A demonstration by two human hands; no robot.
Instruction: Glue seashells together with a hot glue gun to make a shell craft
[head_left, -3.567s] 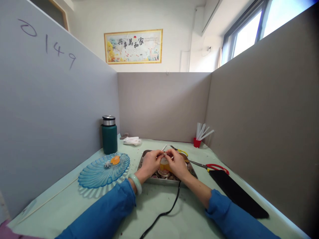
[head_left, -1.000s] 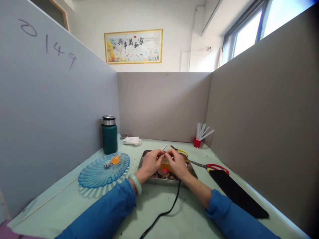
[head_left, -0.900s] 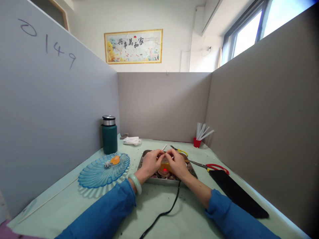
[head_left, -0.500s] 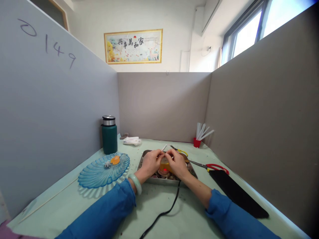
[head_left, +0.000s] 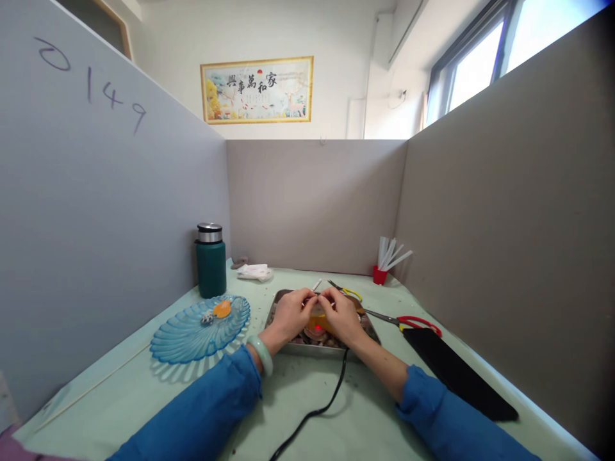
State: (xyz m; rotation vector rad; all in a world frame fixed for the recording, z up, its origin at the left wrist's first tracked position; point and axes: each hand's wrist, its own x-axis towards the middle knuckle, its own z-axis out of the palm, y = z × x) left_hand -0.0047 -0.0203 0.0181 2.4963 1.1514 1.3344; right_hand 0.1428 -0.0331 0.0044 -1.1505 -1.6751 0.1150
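Observation:
Over a metal tray [head_left: 307, 350], my left hand [head_left: 294, 314] and my right hand [head_left: 340, 315] meet with their fingertips pinched close together. Whatever sits between the fingertips is too small to make out. Below them, inside the tray, is a yellow-orange device [head_left: 327, 322] with a glowing red light, partly covered by my hands. Dark brownish pieces [head_left: 369, 330] lie around it in the tray. A black cord [head_left: 331, 397] runs from the tray's front edge toward me.
On the left are a blue shell-shaped plate [head_left: 187, 336] with an orange piece [head_left: 222, 309] and a green flask [head_left: 211, 269]. Red-handled scissors [head_left: 418, 322] and a black slab [head_left: 461, 374] lie right. Behind stand yellow-handled scissors [head_left: 353, 294] and a red cup [head_left: 380, 275] of white sticks.

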